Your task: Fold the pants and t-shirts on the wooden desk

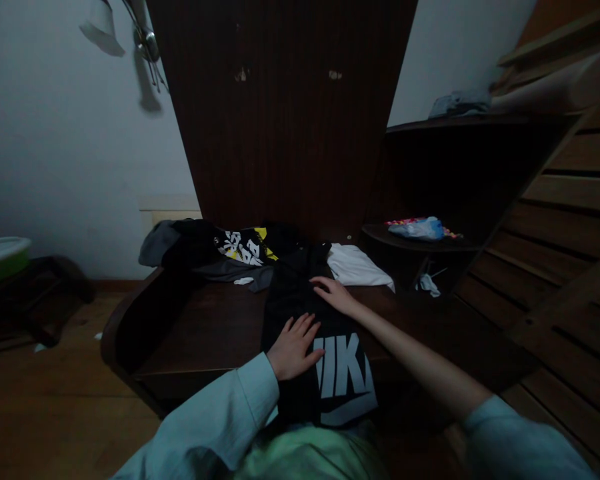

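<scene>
A black garment point(300, 300) with large white lettering lies lengthwise across the dark wooden table point(215, 333), its printed end hanging over the near edge. My left hand point(295, 347) rests flat on it beside the lettering, fingers spread. Farther along the cloth, my right hand point(333, 293) lies palm down with its fingers stretched out. Both arms wear pale blue sleeves.
A heap of dark clothes point(215, 250) with a yellow and white print sits at the table's far left. A folded white garment point(357, 267) lies far right. A dark wardrobe point(285, 113) stands behind. A shelf holds a plastic bag point(417, 229). Slatted wood rises at right.
</scene>
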`<state>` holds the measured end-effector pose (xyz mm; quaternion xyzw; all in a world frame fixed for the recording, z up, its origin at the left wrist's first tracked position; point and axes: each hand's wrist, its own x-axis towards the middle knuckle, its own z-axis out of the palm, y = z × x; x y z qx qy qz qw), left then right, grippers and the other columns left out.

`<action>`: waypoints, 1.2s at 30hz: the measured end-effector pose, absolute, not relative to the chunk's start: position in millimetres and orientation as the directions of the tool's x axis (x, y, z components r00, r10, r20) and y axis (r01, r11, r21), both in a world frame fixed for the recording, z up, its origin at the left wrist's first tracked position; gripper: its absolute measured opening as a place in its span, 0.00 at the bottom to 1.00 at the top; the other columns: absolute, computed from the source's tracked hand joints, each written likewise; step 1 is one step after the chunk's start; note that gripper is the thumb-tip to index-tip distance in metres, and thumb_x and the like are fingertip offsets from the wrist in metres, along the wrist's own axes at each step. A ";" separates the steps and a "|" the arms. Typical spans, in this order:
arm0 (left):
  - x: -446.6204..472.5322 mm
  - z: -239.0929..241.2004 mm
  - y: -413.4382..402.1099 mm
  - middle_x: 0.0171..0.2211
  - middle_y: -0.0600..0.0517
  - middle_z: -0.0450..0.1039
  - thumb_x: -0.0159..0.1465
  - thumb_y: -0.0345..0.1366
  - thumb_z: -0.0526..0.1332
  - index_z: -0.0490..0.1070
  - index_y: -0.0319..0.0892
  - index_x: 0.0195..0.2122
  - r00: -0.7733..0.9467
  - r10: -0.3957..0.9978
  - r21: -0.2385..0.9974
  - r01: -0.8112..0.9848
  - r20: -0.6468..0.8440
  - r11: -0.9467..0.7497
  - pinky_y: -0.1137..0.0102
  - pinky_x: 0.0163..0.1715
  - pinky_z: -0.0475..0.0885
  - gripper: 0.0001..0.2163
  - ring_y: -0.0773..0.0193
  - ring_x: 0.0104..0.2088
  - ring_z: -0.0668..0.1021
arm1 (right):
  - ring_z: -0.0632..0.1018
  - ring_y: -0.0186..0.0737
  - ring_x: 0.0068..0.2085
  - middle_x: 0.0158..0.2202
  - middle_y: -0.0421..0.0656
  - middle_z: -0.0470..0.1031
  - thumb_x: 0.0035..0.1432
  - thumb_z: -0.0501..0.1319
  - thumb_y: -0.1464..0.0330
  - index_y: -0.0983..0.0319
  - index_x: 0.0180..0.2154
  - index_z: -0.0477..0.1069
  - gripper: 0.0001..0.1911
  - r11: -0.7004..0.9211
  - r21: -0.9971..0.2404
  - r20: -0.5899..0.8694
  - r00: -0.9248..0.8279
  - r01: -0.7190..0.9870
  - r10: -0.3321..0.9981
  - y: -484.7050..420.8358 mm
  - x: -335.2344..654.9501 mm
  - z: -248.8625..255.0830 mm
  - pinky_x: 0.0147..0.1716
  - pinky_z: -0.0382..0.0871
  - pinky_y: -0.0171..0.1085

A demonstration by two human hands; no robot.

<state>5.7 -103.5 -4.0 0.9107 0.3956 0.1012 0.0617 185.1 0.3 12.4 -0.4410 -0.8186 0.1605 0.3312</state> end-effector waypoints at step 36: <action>8.2 -8.7 -36.1 0.59 0.38 0.49 0.60 0.55 0.41 0.47 0.32 0.58 0.552 0.815 0.183 0.795 0.177 -0.579 0.57 0.56 0.51 0.34 0.55 0.60 0.52 | 0.74 0.43 0.39 0.34 0.46 0.74 0.49 0.58 0.64 0.62 0.30 0.69 0.08 0.042 -0.570 0.200 0.089 0.820 0.976 66.1 143.2 5.2 0.36 0.65 0.38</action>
